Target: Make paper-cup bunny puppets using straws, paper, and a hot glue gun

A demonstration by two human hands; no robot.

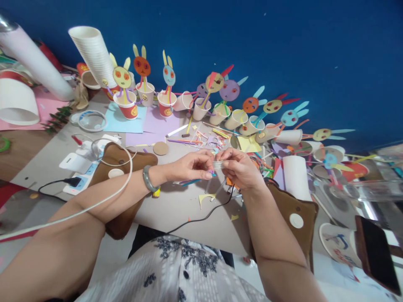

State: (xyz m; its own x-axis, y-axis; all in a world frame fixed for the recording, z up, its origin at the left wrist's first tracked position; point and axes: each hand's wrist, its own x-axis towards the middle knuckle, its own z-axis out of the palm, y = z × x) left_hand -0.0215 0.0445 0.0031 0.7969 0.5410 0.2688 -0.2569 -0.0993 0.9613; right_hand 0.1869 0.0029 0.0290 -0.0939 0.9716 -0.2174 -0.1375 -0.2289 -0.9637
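In the middle of the head view, my left hand (198,165) and my right hand (237,167) meet above the desk. Between their fingertips is a small white ringed roll (218,164), which looks like tape. The right thumb and fingers pinch it, and the left fingers close against its other side. A blue and purple bit (213,173) shows at my left thumb tip; I cannot tell what it is. Blue strips (190,182) lie below the left hand. A cut yellow paper scrap (205,199) is on the desk beneath.
Paper cups with rabbit-faced figures (142,67) line the blue wall. Paper scraps (208,140) and pens lie in front. A tall cup stack (94,54) and a power strip (80,180) are left. A black cable (201,219) crosses the desk; a phone (378,251) is right.
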